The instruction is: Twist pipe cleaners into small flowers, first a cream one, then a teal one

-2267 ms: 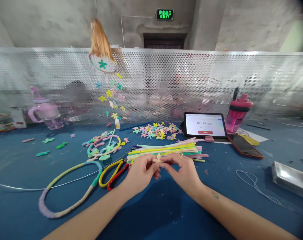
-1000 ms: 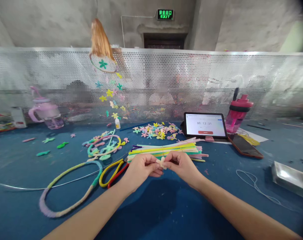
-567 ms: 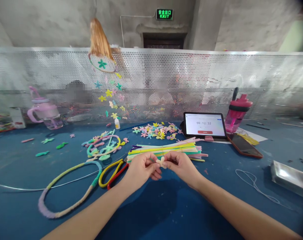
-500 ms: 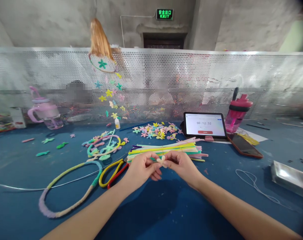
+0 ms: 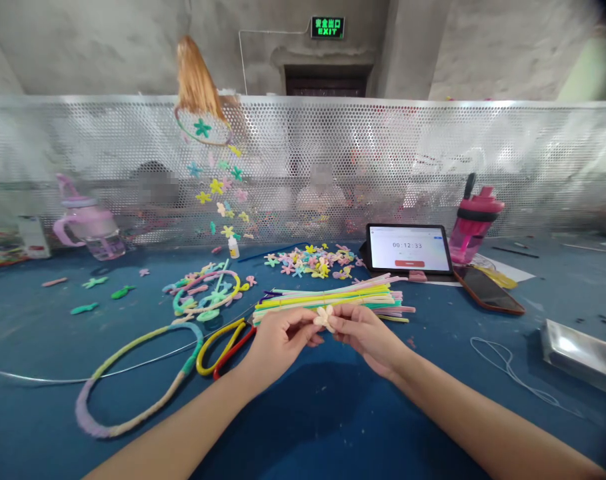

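A small cream pipe-cleaner flower (image 5: 325,319) is pinched between both hands above the blue table. My left hand (image 5: 285,337) has its thumb and forefinger closed on the flower's left side. From the right, my right hand (image 5: 361,333) grips its petals with thumb and fingertips. Just behind the hands lies a bundle of coloured pipe cleaners (image 5: 333,297). Scissors with yellow and red handles (image 5: 221,348) rest beside my left wrist, partly hidden by it. Further left is a large hoop wrapped in pastel fuzzy stem (image 5: 84,400).
Behind the bundle is a pile of small pipe-cleaner flowers (image 5: 313,261). A tablet showing a timer (image 5: 407,248), a pink bottle (image 5: 475,227), a phone (image 5: 489,291) and a metal box (image 5: 580,357) stand or lie rightward. A hanging flower mobile (image 5: 203,128) is at back left.
The flower has turned so its petals face me more fully. My fingers have shifted slightly around it, the left fingers curling in more. The timer reads one second later.
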Tool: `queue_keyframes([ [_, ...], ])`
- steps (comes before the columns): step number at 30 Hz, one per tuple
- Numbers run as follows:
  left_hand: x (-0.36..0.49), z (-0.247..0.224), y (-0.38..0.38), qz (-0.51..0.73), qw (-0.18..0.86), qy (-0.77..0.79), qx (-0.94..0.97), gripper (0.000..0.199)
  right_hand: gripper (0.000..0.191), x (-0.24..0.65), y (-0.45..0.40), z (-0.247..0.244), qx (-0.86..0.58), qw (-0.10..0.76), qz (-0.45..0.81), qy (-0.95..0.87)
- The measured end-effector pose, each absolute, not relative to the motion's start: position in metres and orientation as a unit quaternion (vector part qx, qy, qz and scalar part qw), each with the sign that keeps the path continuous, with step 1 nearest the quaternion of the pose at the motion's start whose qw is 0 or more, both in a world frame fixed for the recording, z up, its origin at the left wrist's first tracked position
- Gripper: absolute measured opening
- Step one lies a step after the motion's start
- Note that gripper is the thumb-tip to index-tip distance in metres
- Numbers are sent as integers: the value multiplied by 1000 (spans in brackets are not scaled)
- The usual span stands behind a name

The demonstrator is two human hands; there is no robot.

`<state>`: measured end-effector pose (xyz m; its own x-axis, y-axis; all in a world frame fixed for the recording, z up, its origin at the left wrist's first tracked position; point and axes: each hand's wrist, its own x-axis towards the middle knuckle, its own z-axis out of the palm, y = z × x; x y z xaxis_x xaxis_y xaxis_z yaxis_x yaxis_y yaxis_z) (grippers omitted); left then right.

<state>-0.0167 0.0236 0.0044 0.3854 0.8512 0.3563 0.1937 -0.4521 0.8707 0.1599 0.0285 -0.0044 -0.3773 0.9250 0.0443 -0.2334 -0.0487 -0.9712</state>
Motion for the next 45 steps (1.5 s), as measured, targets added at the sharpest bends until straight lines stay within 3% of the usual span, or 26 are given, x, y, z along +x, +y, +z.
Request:
queue_keyframes([
  [9, -15, 0, 18, 513, 302, 327, 734, 8, 19, 155, 23, -1, -288, 452, 721, -439],
  [20, -26, -1, 15, 453, -184, 220, 844, 10, 20, 150, 15, 2, -263, 448, 740, -427],
  [24, -26, -2, 11, 397, -290, 209, 845, 8, 24, 147, 13, 2, -282, 449, 707, -468],
  [30, -25, -2, 10, 386, -304, 217, 844, 4, 25, 144, 9, 2, -293, 467, 628, -549],
  [40, -27, -3, 8, 378, -278, 206, 859, 10, 29, 145, 9, 0, -299, 439, 636, -561],
  [45, -29, 5, 6, 297, -359, 174, 867, 14, 32, 144, 11, -1, -310, 440, 642, -546],
])
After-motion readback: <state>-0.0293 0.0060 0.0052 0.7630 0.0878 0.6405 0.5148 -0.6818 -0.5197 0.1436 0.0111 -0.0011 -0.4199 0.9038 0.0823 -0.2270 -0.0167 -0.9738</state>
